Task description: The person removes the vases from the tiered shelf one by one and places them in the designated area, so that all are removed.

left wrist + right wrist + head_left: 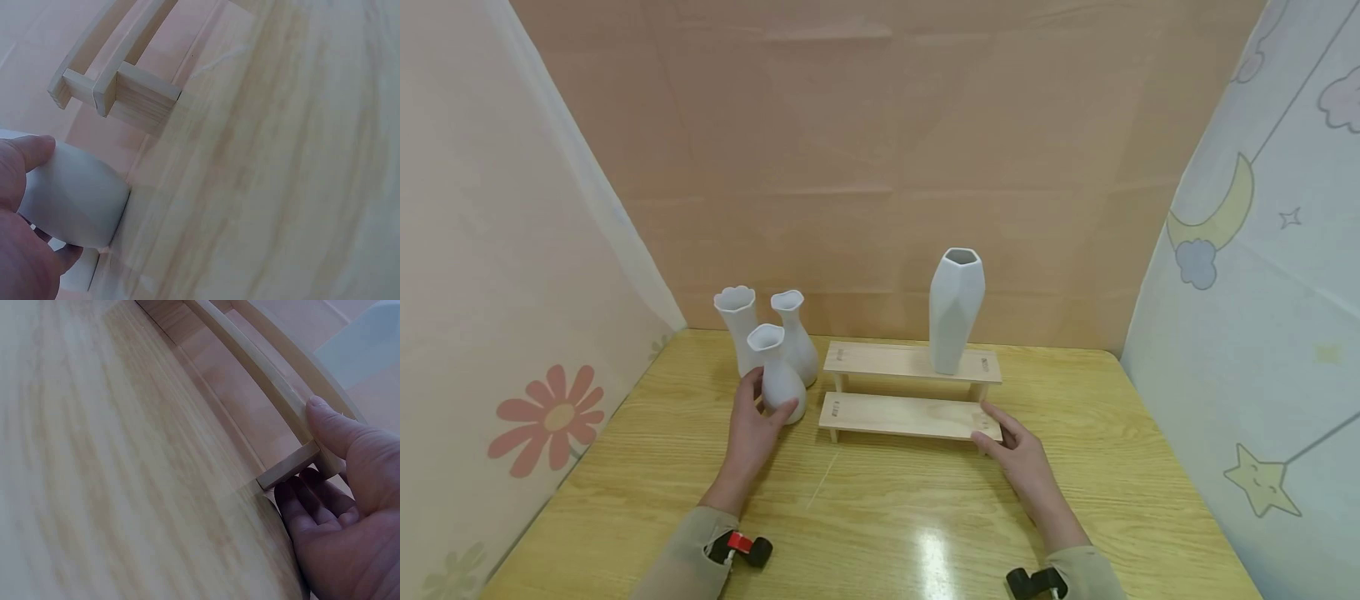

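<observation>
My left hand [751, 433] grips the lower body of a small white vase [782, 387] that stands upright on the table. In the left wrist view, the thumb and fingers go round the vase [78, 194] near its base. My right hand [1024, 460] holds the right end of the lower step of a two-step wooden stand [895, 414]. The right wrist view shows the thumb on the board's edge and curled fingers by the end leg [290, 465]. A tall faceted white vase [955, 312] stands on the upper step, towards its right.
Behind the gripped vase stand a scalloped-rim white vase [737, 321] and a narrow-necked white vase [797, 337], close together. The wooden table [880, 517] meets a plain backdrop [880, 167] at the back and printed cloths [1240, 350] at the sides.
</observation>
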Demonstrator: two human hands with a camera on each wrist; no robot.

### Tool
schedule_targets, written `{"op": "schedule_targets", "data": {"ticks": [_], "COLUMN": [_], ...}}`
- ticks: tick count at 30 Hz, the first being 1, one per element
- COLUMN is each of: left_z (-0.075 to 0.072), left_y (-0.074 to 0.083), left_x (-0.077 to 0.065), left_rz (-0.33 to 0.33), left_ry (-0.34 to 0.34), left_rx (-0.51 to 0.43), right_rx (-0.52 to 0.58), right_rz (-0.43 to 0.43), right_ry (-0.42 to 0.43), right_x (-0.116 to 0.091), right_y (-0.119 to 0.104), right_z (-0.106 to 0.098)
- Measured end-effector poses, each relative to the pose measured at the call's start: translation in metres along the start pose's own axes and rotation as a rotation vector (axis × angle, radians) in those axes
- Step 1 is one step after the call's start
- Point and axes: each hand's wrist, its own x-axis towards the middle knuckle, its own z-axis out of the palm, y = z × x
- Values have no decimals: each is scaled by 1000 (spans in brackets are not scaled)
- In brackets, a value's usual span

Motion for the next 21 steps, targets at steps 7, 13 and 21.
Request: {"op": "schedule_targets", "data": {"ticks": [7,13,21], "left_z": [0,0,1], "left_y": [-2,-3,-2], "left_x": [0,0,0], "left_rz": [11,13,0], "left_ry": [-4,2,9], "left_rx": [4,9,7], "right_rx": [-11,-16,-15], "right_rz": [-3,-3,-10], "right_ry": [3,3,2], "right_x": [0,1,2], "right_y": [0,1,1], "right_z": [0,0,0]}}
